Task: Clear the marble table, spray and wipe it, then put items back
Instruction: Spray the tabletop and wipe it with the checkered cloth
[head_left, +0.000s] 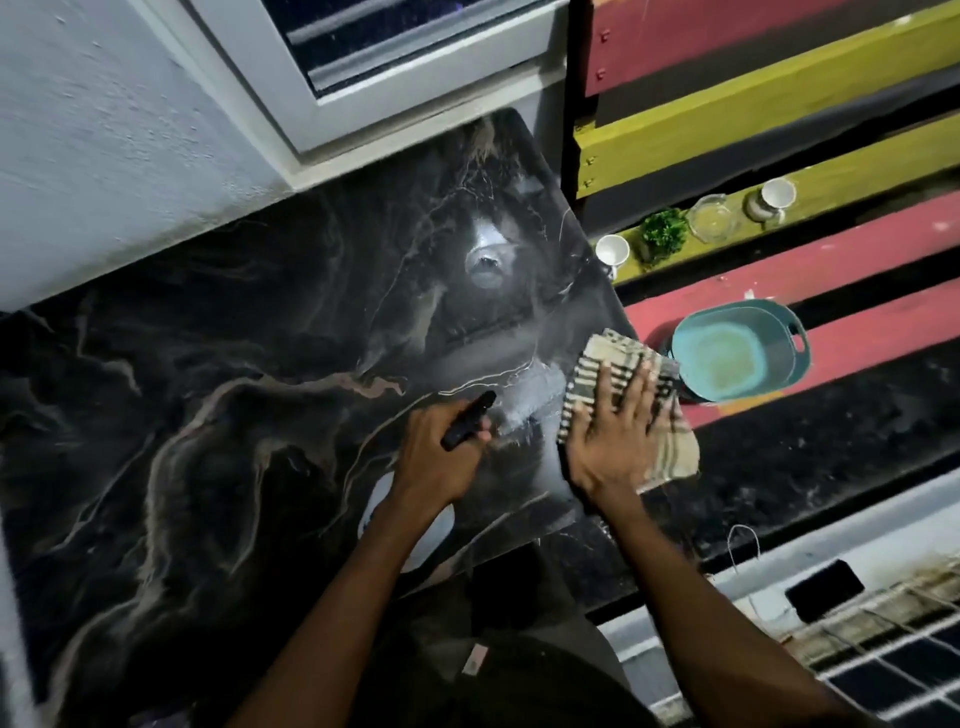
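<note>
Left hand (441, 457): grips spray bottle (467, 420), beside cloth.
Right hand (615, 436): fingers spread, pressing checked cloth (631, 410) at counter (234, 389) edge.
Advice: wipe overlapping strokes inward.

Black marble table (218, 395) is carrying a checked cloth (623, 410) at its right edge; the cloth is overhanging the right edge, wet streaks shining beside it.

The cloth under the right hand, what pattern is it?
Beige cloth with dark and white plaid stripes, seen in the head view.
</note>
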